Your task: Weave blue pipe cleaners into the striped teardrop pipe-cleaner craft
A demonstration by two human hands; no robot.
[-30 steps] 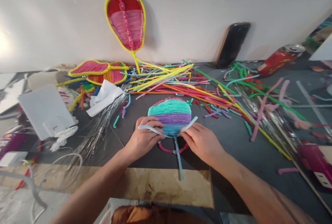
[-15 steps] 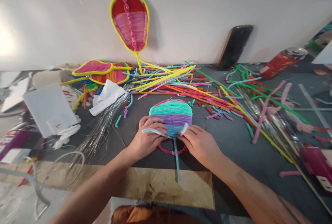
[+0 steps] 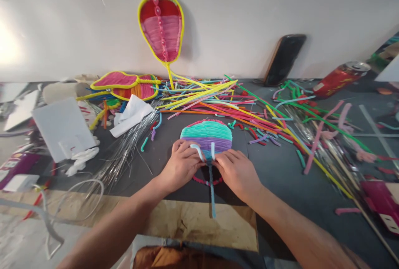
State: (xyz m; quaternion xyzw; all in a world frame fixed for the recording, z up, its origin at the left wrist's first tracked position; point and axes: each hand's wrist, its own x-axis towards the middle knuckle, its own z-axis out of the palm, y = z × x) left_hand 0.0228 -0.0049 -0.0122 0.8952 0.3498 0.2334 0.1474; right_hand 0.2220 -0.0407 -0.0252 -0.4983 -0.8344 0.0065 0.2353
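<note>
Between my hands lies a rounded pipe-cleaner piece (image 3: 206,130), banded turquoise, purple and blue inside a dark pink rim. The lower part of its rim encloses an unfilled gap. My left hand (image 3: 183,163) pinches a light blue pipe cleaner (image 3: 196,151) at the lower edge of the bands, its free end curving up over the fingers. At the same edge my right hand (image 3: 235,171) pinches another light blue end (image 3: 213,150) that stands up. A blue pipe-cleaner stem (image 3: 212,196) runs from the middle down past the rim. My fingertips partly hide the blue band.
Loose pipe cleaners (image 3: 199,99) lie in a heap behind the piece. A pink and yellow pipe-cleaner shape (image 3: 162,28) leans at the wall. A phone (image 3: 285,59) and a red can (image 3: 339,79) stand back right. Bare wires (image 3: 124,136) and white paper (image 3: 60,128) lie left.
The left light blue end, stretched out leftward before, now curves up closer to the middle. The right end has become upright, and both hands have drawn slightly closer together.
</note>
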